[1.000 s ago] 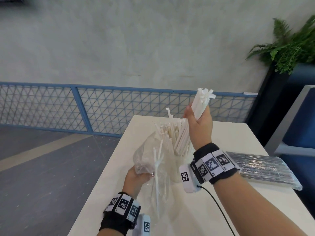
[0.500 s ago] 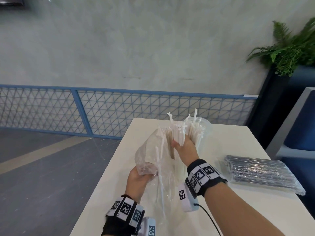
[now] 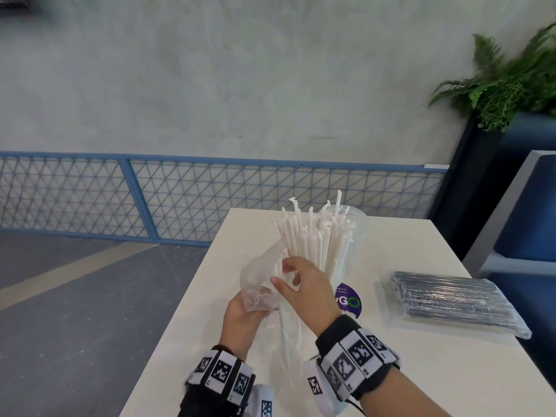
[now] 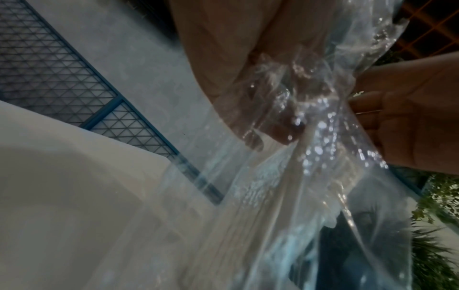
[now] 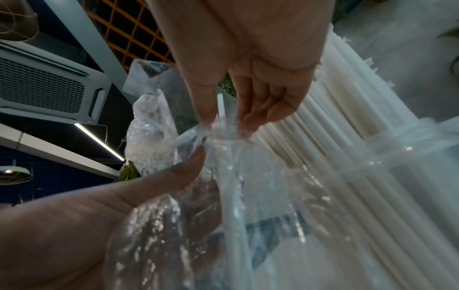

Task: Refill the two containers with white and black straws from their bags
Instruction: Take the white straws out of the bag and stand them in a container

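The crumpled clear plastic bag [image 3: 261, 284] is being held in the left hand [image 3: 240, 317], its film bunched in the curled fingers just in front of the wrist. It is judged to be very light, limp and slippery, so a firm bunching grip near the mouth is being favoured over a flat hold. A few remaining white paper-wrapped straws [image 3: 287, 326] are lying inside the bag, running down from the left hand toward the wearer and passing between the two wrists.

Just beyond and touching that bag, the right hand [image 3: 304, 284] is being closed in a narrow pinch: in the right wrist view the thumb and fingertips [image 5: 250, 119] are being brought together on the bag's mouth around the tip of one white straw [image 5: 221, 106]. Whether the straw itself or only the film is being gripped cannot be told. The straws are judged to be light, thin and easily bent, and are best taken near the upper end and drawn out lengthwise.

Directly beyond the right hand, the clear plastic cup-shaped container [image 3: 352, 236] is standing upright, already packed with white straws [image 3: 313, 233] leaning in a fan. Well apart to the right of the right hand, the sealed clear bag of black straws [image 3: 451, 299] is lying flat on the white table [image 3: 436, 371], untouched.
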### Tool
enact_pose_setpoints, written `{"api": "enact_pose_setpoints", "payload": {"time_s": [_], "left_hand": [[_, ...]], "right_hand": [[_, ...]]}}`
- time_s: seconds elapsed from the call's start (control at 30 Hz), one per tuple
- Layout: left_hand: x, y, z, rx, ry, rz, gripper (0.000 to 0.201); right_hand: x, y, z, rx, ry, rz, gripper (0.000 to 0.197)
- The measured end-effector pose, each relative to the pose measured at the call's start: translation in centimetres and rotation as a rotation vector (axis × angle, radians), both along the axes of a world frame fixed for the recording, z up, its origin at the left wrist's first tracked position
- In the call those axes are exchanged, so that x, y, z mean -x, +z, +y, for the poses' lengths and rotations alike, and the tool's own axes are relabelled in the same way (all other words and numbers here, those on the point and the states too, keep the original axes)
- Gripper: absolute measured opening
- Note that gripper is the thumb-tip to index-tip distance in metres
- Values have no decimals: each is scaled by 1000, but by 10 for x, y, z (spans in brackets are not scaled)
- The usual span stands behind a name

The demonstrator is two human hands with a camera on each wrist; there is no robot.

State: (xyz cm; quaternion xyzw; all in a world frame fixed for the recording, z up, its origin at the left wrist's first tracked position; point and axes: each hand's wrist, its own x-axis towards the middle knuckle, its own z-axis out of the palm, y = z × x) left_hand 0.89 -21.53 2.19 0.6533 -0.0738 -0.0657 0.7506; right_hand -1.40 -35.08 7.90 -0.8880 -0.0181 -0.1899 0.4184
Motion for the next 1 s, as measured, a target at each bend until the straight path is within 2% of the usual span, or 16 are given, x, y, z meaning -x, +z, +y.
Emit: {"api": "enact_pose_setpoints", "payload": {"time_s": [0.1, 0.17, 0.27, 0.4, 0.5, 0.6, 0.7, 0.77, 0.9, 1.0], "left_hand": [[0, 3, -1, 12, -25, 8, 25], [0, 3, 0, 73, -31, 17, 27], [-3, -3, 2, 52, -23, 21, 25], [-4, -8, 7, 48, -10, 36, 35], [-4, -12, 10, 50, -14, 81, 32], [-3, -14, 14, 20, 35, 85, 29], [0, -13, 16, 52, 55, 98, 29], [1, -11, 15, 104, 44, 100, 17], [6, -6, 12, 169, 63, 104, 11], [7, -7, 12, 107, 93, 81, 27]], "right_hand": [[-1, 3, 2, 74, 40, 31, 16], [-1, 4, 2, 74, 70, 41, 28], [0, 15, -2, -44, 53, 4, 26], [-1, 43, -15, -167, -86, -166, 23], [3, 73, -26, -255, -184, -315, 16], [7, 97, -37, -291, -267, -506, 18], [5, 102, -45, -238, -291, -589, 15], [2, 96, -45, -129, -289, -590, 17], [-6, 70, -44, 86, -284, -496, 17], [-14, 47, -46, 203, -308, -379, 22]]}}
